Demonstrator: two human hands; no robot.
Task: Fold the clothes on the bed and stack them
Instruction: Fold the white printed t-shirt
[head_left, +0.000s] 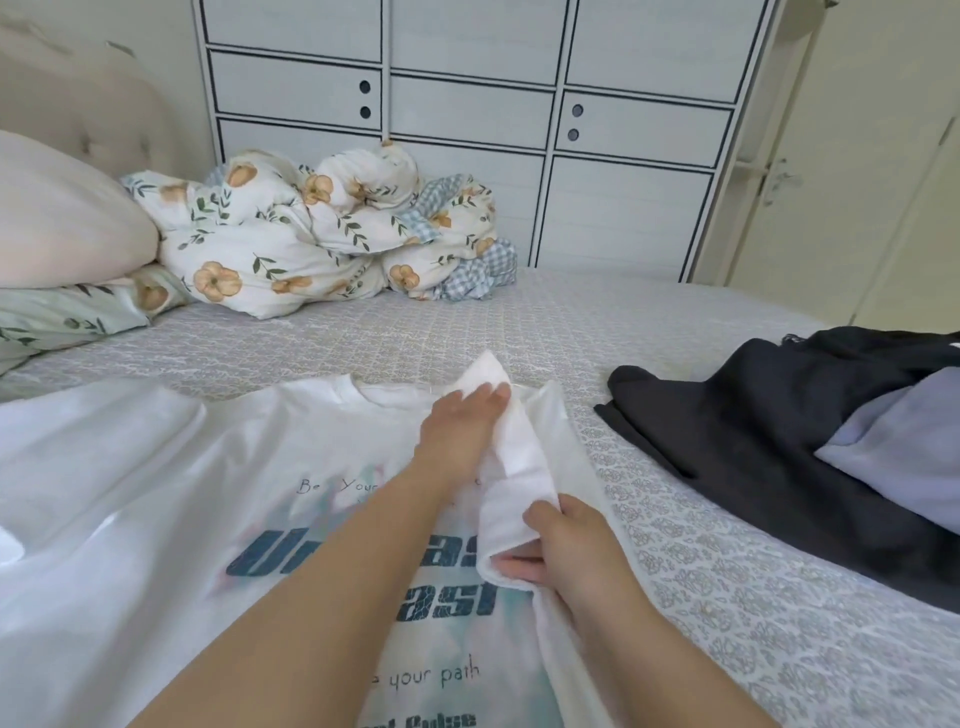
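A: What can't you read here?

B: The white cotton T-shirt with teal lettering lies flat on the grey patterned bedspread, filling the view from 6 to 9 o'clock. Both forearms cross its print, so the big words are broken, and its hem runs off the bottom edge. Its left side is cut off too.

A: And the hands?

B: The left hand rests near the collar, fingers straight and together, pressing the folded-in sleeve. The right hand pinches the lower end of that fold, thumb on top, fingers curled beneath and mostly hidden by cloth.

A: What else?

B: At 3 o'clock, a black garment pile with a pale lilac piece on it, cut by the right edge. At 11 o'clock a bunched floral duvet and a cream pillow.

A: Room to work?

B: Bare bedspread spans the middle at 12 o'clock, and a strip separates shirt and pile.
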